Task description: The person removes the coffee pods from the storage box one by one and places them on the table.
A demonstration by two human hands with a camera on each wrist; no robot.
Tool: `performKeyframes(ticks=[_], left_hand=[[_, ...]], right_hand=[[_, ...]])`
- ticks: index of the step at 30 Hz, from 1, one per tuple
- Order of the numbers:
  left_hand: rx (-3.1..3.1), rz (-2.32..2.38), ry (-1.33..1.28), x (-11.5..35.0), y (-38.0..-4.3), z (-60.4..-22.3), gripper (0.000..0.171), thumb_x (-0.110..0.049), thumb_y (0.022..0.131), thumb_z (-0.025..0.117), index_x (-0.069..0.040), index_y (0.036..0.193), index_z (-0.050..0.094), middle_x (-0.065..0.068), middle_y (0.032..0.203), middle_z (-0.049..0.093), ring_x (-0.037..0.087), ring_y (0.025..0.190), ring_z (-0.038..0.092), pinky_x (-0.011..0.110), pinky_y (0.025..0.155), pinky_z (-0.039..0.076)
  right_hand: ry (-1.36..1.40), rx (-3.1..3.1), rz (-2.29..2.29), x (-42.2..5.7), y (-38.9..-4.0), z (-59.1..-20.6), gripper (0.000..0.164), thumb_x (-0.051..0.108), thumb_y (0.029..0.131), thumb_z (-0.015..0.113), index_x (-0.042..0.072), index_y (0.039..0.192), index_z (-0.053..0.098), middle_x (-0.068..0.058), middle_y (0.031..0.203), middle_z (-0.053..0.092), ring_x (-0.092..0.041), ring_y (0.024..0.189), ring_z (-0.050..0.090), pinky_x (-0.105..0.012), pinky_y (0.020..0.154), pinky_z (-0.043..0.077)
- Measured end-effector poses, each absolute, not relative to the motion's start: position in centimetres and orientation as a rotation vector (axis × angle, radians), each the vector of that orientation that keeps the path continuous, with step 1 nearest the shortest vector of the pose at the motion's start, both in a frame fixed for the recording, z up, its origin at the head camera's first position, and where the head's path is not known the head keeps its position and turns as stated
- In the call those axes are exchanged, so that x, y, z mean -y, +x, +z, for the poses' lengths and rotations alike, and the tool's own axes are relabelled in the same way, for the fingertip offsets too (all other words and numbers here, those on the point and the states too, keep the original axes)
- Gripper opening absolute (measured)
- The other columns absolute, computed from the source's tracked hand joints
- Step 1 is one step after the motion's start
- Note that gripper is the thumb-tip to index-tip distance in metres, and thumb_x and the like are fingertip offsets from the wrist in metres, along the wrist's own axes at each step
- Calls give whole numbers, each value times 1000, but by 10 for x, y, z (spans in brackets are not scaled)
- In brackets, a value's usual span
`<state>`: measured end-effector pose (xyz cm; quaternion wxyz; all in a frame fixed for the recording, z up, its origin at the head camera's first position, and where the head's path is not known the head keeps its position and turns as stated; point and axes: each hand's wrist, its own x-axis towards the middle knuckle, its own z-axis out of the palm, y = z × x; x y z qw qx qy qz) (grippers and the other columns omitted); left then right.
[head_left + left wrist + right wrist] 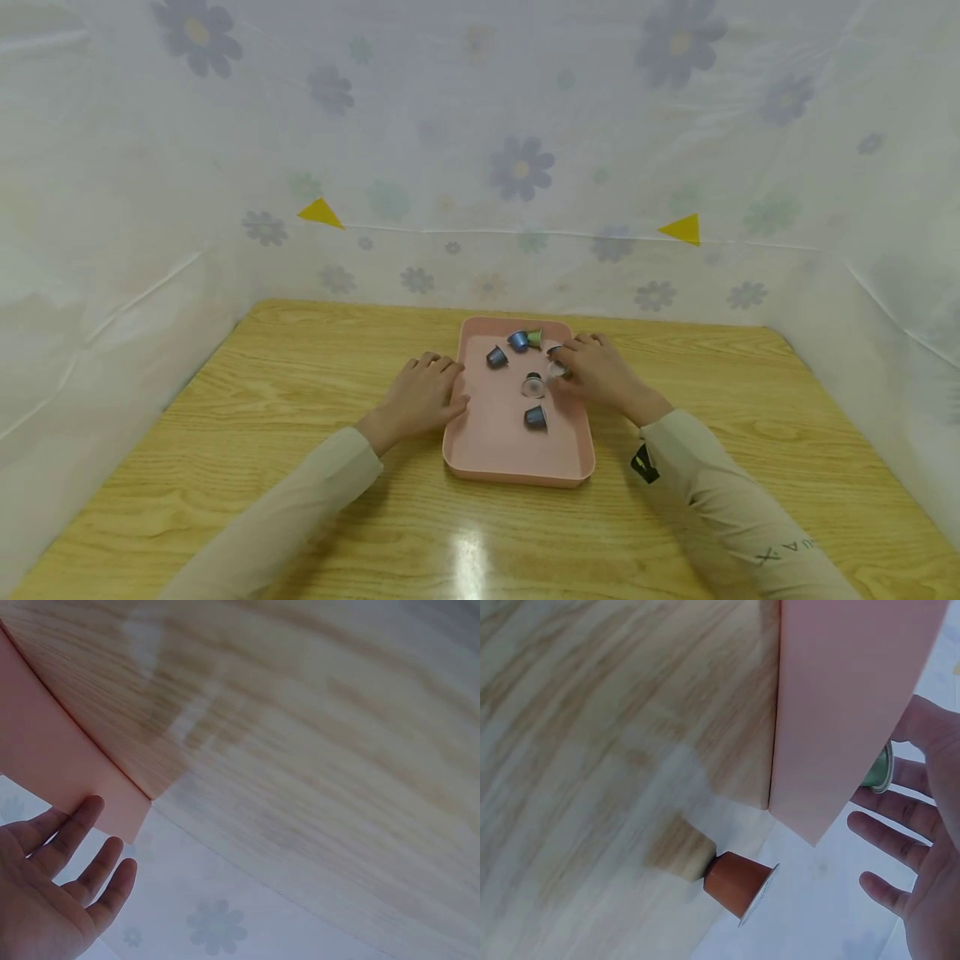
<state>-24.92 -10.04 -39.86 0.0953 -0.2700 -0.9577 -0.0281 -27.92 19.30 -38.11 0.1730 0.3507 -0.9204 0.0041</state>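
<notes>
A pink tray (487,442) stands on the wooden table, with several coffee capsules lying in it. My left hand (422,392) rests at the tray's left side, fingers loosely bent and touching its wall in the left wrist view. Over the right rim, my right hand (600,373) reaches in. Its thumb and index finger pinch a coffee capsule, green with a silver rim (883,769) in the right wrist view. Nearby are a pale, lid-up capsule (533,386) and a dark blue capsule (536,418).
Farther back in the tray lie a blue capsule (518,340), a green capsule (535,338) and a dark capsule (497,357). An orange-brown capsule (736,883) stands on the table outside the tray, beyond the right hand. Floral sheeting (450,275) encloses the table (247,433).
</notes>
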Motion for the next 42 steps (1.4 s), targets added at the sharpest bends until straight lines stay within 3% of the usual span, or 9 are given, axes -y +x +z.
performKeyframes(ticks=[42], left_hand=[[2843, -84, -805, 100, -249, -398, 51, -45, 89, 48, -11, 126, 53, 6, 124, 55, 26, 116, 47, 46, 95, 40]], right_hand=[[884, 2489, 156, -234, -285, -372, 27, 24, 79, 68, 8, 99, 64, -10, 97, 64, -29, 93, 54, -51, 85, 40]])
